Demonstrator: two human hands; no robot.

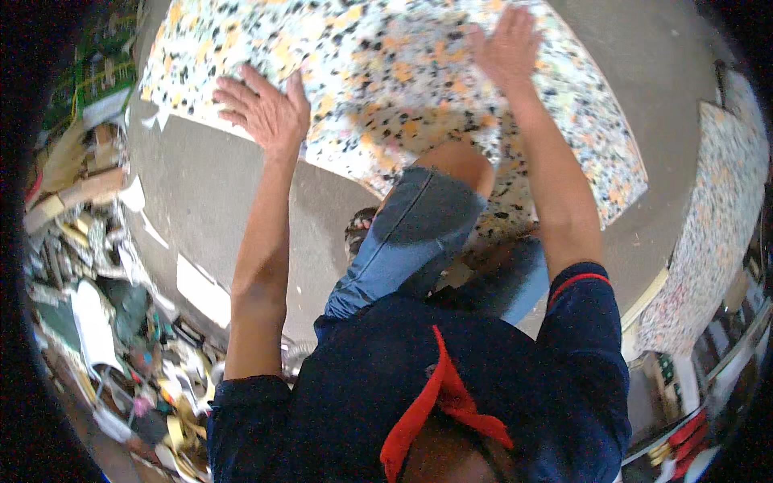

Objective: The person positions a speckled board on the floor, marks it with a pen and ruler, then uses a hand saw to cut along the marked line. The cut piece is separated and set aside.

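Observation:
A large sheet of speckled foam (386, 72), white with orange, black and pale green flecks, lies on the grey floor before me. On its near left edge my left hand (270, 111) rests flat with the fingers spread. Farther off and to the right, my right hand (509, 50) presses palm down on the same sheet, its fingers stretched out. Neither hand grips anything. One of my knees (459, 165) is bent over the near edge of the sheet, which hides part of that edge. The sheet's far side runs out of the picture.
Concrete floor (201, 161) surrounds the sheet. Foam offcuts and mixed scraps (97, 322) are heaped along the left. A white scrap piece (203, 290) lies on the floor there. At the right lies another speckled foam sheet (713, 209). Green crates (101, 72) stand at the far left.

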